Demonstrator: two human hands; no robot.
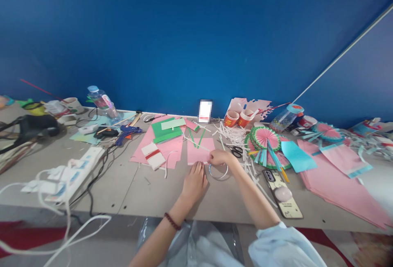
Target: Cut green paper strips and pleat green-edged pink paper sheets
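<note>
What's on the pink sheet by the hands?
On the pink sheet: left hand at near edge, right hand at right edge, white strip across it. Anything beneath the hands is hidden.

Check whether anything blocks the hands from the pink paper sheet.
Nothing visible does: the left hand is at the near edge of the pink paper sheet, the right hand at its near right corner. A thin white strip crosses it, blocking neither.

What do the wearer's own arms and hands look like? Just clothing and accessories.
Left grip: no glove; dark reddish-brown beaded bracelet at the wrist, forearm bare to the frame edge. Right grip: no glove, bare wrist; loose light-blue sleeve ending near the elbow.
</note>
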